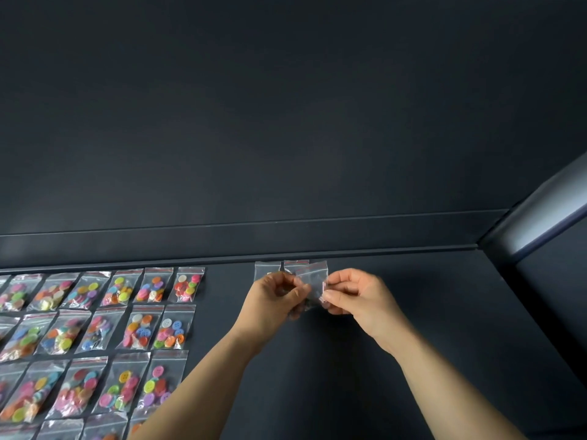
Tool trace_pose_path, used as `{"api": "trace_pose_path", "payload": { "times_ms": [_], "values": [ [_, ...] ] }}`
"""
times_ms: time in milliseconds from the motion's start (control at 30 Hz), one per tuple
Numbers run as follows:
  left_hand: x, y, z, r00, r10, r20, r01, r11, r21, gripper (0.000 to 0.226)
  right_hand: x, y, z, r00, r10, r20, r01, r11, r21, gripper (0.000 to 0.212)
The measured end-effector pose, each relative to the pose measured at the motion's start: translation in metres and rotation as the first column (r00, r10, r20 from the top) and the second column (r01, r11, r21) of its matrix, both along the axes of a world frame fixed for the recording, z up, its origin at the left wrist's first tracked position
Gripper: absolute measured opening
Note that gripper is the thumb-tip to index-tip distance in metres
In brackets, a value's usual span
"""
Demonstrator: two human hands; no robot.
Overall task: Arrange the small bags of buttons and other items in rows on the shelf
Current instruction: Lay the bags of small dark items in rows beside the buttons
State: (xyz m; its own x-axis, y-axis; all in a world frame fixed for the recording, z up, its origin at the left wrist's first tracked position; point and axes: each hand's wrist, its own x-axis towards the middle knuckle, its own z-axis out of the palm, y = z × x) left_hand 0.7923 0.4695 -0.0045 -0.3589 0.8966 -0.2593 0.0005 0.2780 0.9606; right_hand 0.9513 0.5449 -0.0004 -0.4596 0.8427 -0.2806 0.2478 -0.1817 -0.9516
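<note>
Head view, clear bag pinched, left hand, right hand

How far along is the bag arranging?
Done: several rows of button bags lie side by side on the left of the shelf. In hand: the left hand and right hand pinch a clear bag near the back edge, in front of two laid bags starting a new group. Left: setting this bag down; any unplaced supply is out of view.

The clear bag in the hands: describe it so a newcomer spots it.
On the dark shelf, right of the rows of coloured-button bags, two hands meet. The left hand and right hand pinch a small clear plastic zip bag. It alone is lifted and tilted; the others lie flat.
</note>
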Motion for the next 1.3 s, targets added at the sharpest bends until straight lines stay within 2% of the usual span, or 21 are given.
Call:
{"api": "trace_pose_path", "payload": {
  "times_ms": [100, 200, 333, 433, 533, 633, 733, 1000, 1300],
  "values": [
    [-0.007, 0.006, -0.008, 0.952, 0.052, -0.301, -0.056, 0.998, -0.002, 0.005, 0.002, 0.016, -0.012, 0.993, -0.100, 0.061, 0.098, 0.995, 0.035, 0.017],
    [-0.017, 0.010, -0.015, 0.760, -0.027, -0.650, -0.013, 0.998, -0.057, 0.018, 0.000, 0.035, -0.026, 0.980, -0.148, 0.134, 0.136, 0.986, 0.096, 0.017],
    [-0.019, 0.018, -0.022, 0.544, -0.175, -0.820, 0.040, 0.982, -0.183, 0.030, -0.009, 0.045, -0.042, 0.950, -0.133, 0.283, 0.067, 0.970, 0.232, 0.017],
    [-0.019, 0.021, -0.028, 0.485, -0.215, -0.848, 0.055, 0.975, -0.216, 0.032, -0.010, 0.046, -0.044, 0.891, -0.137, 0.434, -0.061, 0.908, 0.413, 0.009],
    [-0.018, 0.023, -0.031, 0.488, -0.187, -0.852, 0.046, 0.981, -0.189, 0.033, -0.006, 0.047, -0.042, 0.856, -0.142, 0.498, -0.179, 0.821, 0.542, 0.019],
    [-0.018, 0.023, -0.034, 0.485, -0.170, -0.858, 0.037, 0.984, -0.175, 0.033, -0.002, 0.048, -0.047, 0.857, -0.042, 0.513, -0.307, 0.758, 0.575, 0.033],
    [-0.017, 0.024, -0.035, 0.489, -0.157, -0.858, 0.019, 0.985, -0.169, 0.033, 0.000, 0.049, -0.053, 0.824, 0.014, 0.567, -0.405, 0.714, 0.571, 0.037],
    [-0.017, 0.024, -0.034, 0.472, -0.171, -0.865, 0.001, 0.981, -0.193, 0.031, 0.002, 0.048, -0.055, 0.812, 0.012, 0.583, -0.415, 0.715, 0.563, 0.037],
    [-0.015, 0.026, -0.032, 0.493, -0.199, -0.847, 0.017, 0.975, -0.220, 0.033, 0.006, 0.049, -0.055, 0.815, 0.032, 0.578, -0.423, 0.715, 0.557, 0.038]
  ]
}}
